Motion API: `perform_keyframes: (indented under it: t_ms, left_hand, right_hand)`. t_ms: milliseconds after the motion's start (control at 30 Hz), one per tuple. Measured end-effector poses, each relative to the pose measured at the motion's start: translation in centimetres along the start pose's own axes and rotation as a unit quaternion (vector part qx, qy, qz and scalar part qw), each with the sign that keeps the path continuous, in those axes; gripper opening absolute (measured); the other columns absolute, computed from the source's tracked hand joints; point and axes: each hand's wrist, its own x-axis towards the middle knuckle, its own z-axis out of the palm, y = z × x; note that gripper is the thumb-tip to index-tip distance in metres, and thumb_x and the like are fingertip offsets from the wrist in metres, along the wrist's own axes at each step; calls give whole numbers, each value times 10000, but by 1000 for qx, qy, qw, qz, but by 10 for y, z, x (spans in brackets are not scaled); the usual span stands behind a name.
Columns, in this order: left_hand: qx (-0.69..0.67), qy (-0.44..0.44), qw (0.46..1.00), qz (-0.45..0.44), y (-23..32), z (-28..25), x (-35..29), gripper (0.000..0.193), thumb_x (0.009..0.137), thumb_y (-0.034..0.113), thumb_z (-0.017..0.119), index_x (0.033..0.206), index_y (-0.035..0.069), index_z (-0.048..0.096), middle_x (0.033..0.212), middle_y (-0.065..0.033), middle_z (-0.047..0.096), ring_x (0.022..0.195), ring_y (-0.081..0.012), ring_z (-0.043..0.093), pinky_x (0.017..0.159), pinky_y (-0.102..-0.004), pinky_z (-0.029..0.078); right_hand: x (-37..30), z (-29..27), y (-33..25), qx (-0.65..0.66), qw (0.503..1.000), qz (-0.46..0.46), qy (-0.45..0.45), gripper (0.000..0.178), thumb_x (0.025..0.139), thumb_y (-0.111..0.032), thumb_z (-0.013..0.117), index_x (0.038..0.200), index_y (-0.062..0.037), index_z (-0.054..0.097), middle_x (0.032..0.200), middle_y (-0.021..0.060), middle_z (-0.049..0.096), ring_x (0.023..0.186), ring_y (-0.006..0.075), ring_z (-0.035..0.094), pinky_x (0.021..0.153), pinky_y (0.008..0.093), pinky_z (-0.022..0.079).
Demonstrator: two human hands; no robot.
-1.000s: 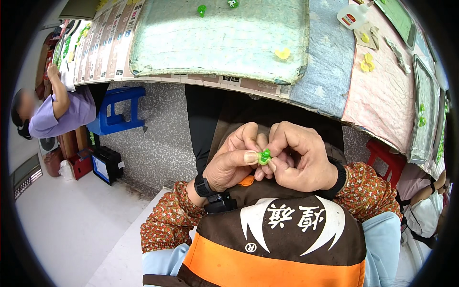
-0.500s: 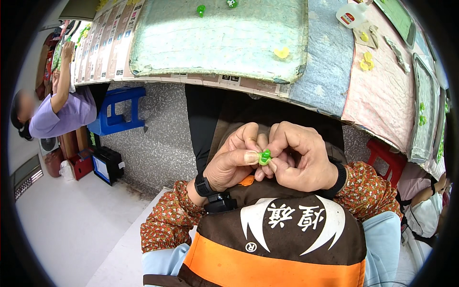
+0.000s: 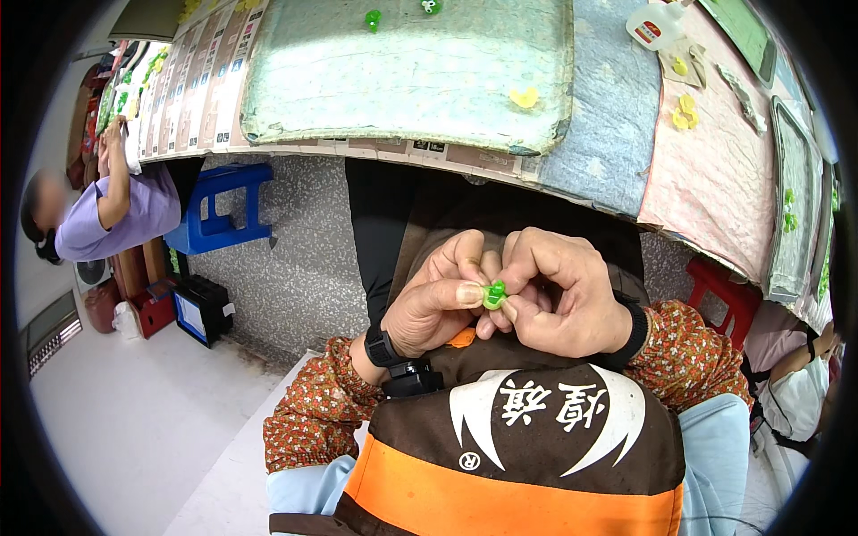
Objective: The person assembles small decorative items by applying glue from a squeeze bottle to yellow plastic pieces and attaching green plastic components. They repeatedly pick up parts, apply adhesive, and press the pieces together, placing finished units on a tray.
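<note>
A small, shiny green figure-like piece (image 3: 494, 295) is pinched over my lap, just short of the table. My left hand (image 3: 433, 299) grips it from the left between thumb and fingers. From the other side my right hand (image 3: 570, 295) is closed on it with thumb and forefinger. Fingertips cover part of the piece, so its exact kind is unclear. Beyond my hands lies a cloth-lined tray (image 3: 402, 125), bearing a similar green piece (image 3: 373, 20), a green-and-white one (image 3: 431, 6) and a yellow piece (image 3: 525, 97).
A white bottle (image 3: 655, 25) and a yellow piece (image 3: 685, 113) are on the right of the table. Blue (image 3: 219, 210) and red (image 3: 722, 295) stools stand below its edge. At far left a person in purple (image 3: 121, 210) works at the table.
My hands and the green piece hold nearly the same pose. At far left, the person's raised arm has come down somewhat.
</note>
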Motion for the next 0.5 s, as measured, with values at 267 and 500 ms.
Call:
perform_keyframes:
  t_ms: [267,500]
  left_hand:
    - [4,7,1000,-8,0,0,0,204,942,123,654,923,99,453,890,-133,634,750,-196,683,606,-272,546]
    - [-5,-1,1000,-7,-1,0,1,195,942,122,651,923,96,459,885,-129,630,751,-196,687,601,-268,550]
  right_hand:
    - [-1,-2,2,-8,1000,-7,-1,177,812,94,650,816,-13,509,847,17,513,688,13,580,517,182,412]
    - [-1,0,0,-9,1000,-1,4,180,813,91,655,815,-16,511,850,19,527,693,9,589,513,180,415]
